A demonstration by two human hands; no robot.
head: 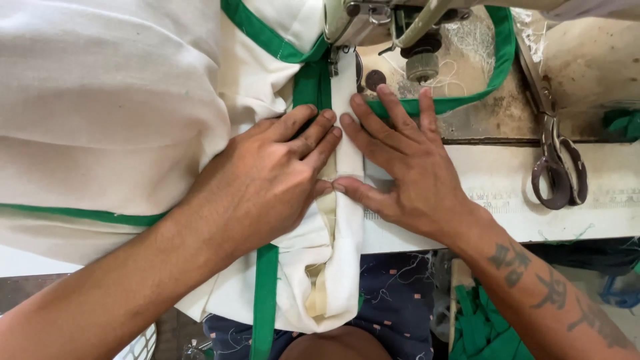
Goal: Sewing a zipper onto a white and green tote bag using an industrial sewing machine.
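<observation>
Nearest the camera, a bare knee (333,345) is seen at the bottom edge, with dark patterned cloth (393,293) spread over the lap around it and stray threads scattered on it. Above it, a folded strip of white fabric (343,267) edged with green binding tape (265,293) hangs over the front edge of the tabletop (520,200) and runs up toward the sewing machine (373,20). Both hands are laid flat on this strip, palms down and fingers spread, nothing being gripped. The left hand (267,180) is pressed on the green tape and the white cloth beside it; the right hand (407,173) is pressed on the white strip, its outer fingers reaching onto the tabletop. The two hands are set side by side, thumb tips and forefingers touching over the seam just below the presser foot (333,60). A large bundle of white cloth (107,113) is heaped to the left, crossed by a green band (80,215). A loop of green tape (500,60) is curved across the stained machine bed (480,100). Worn metal scissors (557,167) are lying well to the right of the right hand. More green fabric (483,330) is piled below the tabletop at lower right.
</observation>
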